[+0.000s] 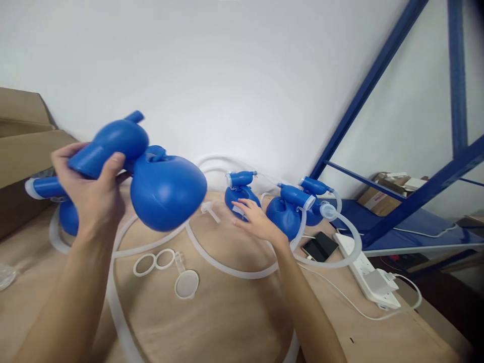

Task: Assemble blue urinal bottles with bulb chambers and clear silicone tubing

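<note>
My left hand (93, 184) holds up a hollow blue rubber piece (169, 191), fingers and thumb wrapped round its tubular neck. A large rounded bulb hangs to the right of the grip, above the table. My right hand (257, 220) is open with its fingers stretched, in front of a blue rubber unit (242, 178) at the back; whether it touches that unit I cannot tell. Below the raised bulb lie two white rings (144, 264) and a round translucent cap (186, 284) with a clear stem. Behind them is a small white plastic fitting (210, 210).
More blue units with white hoses (234, 274) stand back right (285, 217) and far left (69, 217). A phone (319, 246) and a power strip (350, 257) with a charger (380, 281) lie right. Cardboard boxes (32, 146) stand left; a blue metal rack (374, 65) rises right.
</note>
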